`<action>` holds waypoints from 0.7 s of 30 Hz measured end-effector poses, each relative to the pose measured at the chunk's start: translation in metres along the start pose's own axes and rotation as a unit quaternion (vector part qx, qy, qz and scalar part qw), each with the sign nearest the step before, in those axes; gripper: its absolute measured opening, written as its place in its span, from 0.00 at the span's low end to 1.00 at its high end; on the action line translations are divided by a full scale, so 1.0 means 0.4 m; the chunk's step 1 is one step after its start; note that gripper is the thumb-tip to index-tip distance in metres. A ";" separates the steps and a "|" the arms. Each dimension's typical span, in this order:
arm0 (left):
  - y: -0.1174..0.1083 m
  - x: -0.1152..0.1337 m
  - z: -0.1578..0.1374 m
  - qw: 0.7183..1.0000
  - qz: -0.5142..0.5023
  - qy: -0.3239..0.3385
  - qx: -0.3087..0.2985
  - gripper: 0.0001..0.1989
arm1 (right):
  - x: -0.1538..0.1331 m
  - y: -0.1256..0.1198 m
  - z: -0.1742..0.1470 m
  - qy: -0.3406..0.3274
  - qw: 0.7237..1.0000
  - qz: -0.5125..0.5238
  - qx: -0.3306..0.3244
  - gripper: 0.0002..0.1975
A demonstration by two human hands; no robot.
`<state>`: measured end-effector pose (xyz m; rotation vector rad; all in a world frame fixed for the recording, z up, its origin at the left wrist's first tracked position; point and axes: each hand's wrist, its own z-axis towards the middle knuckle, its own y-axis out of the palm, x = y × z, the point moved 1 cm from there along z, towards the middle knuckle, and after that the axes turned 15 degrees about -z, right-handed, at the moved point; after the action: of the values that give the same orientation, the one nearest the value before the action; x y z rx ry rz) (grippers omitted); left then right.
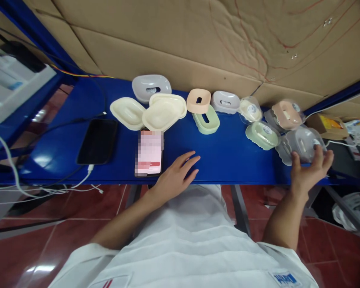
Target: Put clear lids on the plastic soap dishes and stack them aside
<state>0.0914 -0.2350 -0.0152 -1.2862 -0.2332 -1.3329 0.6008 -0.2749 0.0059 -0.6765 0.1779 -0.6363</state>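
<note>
My right hand (312, 172) is at the near right of the blue table, its thumb and fingers around the near side of a grey soap dish (303, 142) with a clear cover. My left hand (180, 172) lies near the front edge with its fingers stretched out, holding nothing. A phone with a lit screen (150, 154) is just left of it. Close to my right hand are a covered green soap dish (262, 135), a covered peach soap dish (286, 114) and a covered cream soap dish (250, 109).
Uncovered at the back stand a peach dish (199, 105), a lilac dish (226, 105), a green dish (208, 125), a grey tray (151, 95) and cream trays (165, 114). A dark phone (97, 142) with a white cable lies left. Cardboard (168, 44) walls the back.
</note>
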 end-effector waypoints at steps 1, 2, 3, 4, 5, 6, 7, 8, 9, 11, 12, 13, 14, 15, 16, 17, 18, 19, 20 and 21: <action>0.001 -0.001 -0.001 1.000 0.004 0.004 0.001 0.20 | 0.017 0.023 0.006 0.001 1.000 -0.012 -0.020 0.53; 0.003 -0.002 -0.001 1.000 0.007 0.008 0.001 0.19 | 0.027 0.040 0.011 -0.003 0.999 -0.019 -0.040 0.52; 0.004 -0.003 -0.002 1.000 0.011 0.012 0.001 0.19 | 0.030 0.051 0.015 -0.010 0.998 -0.023 -0.058 0.51; 0.004 -0.004 -0.002 1.000 0.014 0.015 0.000 0.18 | 0.029 0.055 0.018 -0.017 0.997 -0.025 -0.074 0.51; 0.005 -0.005 -0.002 1.000 0.016 0.018 0.000 0.18 | 0.023 0.054 0.021 -0.021 0.996 -0.026 -0.087 0.51; 0.005 -0.006 -0.002 1.000 0.018 0.019 0.000 0.18 | 0.012 0.046 0.022 -0.022 0.995 -0.027 -0.095 0.52; 0.006 -0.007 -0.002 1.000 0.019 0.019 -0.001 0.18 | -0.005 0.033 0.023 -0.022 0.995 -0.025 -0.092 0.52; 0.006 -0.007 -0.002 1.000 0.020 0.020 -0.002 0.18 | -0.030 0.016 0.024 -0.023 0.996 -0.021 -0.078 0.52; 0.006 -0.007 -0.002 1.000 0.022 0.020 -0.003 0.18 | -0.063 -0.005 0.023 -0.027 0.998 -0.011 -0.054 0.50; 0.007 -0.007 -0.002 0.999 0.024 0.022 -0.007 0.18 | -0.159 -0.053 0.019 -0.060 0.998 0.036 -0.008 0.43; 0.007 -0.007 -0.002 0.999 0.024 0.022 -0.008 0.18 | -0.220 -0.077 0.015 -0.092 0.993 0.071 -0.003 0.38; 0.007 -0.007 -0.002 0.999 0.025 0.021 -0.010 0.18 | -0.287 -0.099 0.010 -0.136 0.984 0.114 -0.027 0.32; 0.007 -0.007 -0.002 0.999 0.025 0.018 -0.010 0.18 | -0.358 -0.119 0.004 -0.203 0.964 0.155 -0.075 0.29; 0.007 -0.007 -0.002 1.000 0.024 0.016 -0.010 0.18 | -0.428 -0.137 -0.003 -0.271 0.936 0.190 -0.120 0.27; 0.006 -0.006 -0.002 1.000 0.022 0.014 -0.009 0.19 | -0.494 -0.152 -0.011 -0.335 0.904 0.215 -0.157 0.27; 0.005 -0.005 -0.001 1.000 0.020 0.013 -0.008 0.20 | -0.551 -0.162 -0.019 -0.387 0.872 0.233 -0.188 0.29; 0.004 -0.003 0.000 1.000 0.019 0.013 -0.006 0.21 | -0.599 -0.167 -0.026 -0.427 0.843 0.247 -0.214 0.31; 0.003 -0.001 0.001 1.000 0.020 0.014 0.000 0.22 | -0.636 -0.168 -0.033 -0.455 0.819 0.260 -0.235 0.33; 0.001 0.001 0.002 1.000 0.022 0.015 0.005 0.24 | -0.664 -0.164 -0.038 -0.469 0.800 0.276 -0.251 0.35; -0.001 0.003 0.003 0.999 0.025 0.017 0.011 0.25 | -0.683 -0.157 -0.040 -0.475 0.785 0.297 -0.263 0.34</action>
<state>0.0922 -0.2346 -0.0137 -1.2428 -0.1909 -1.3042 0.3467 -0.1568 0.0203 -1.3357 -0.3907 0.4405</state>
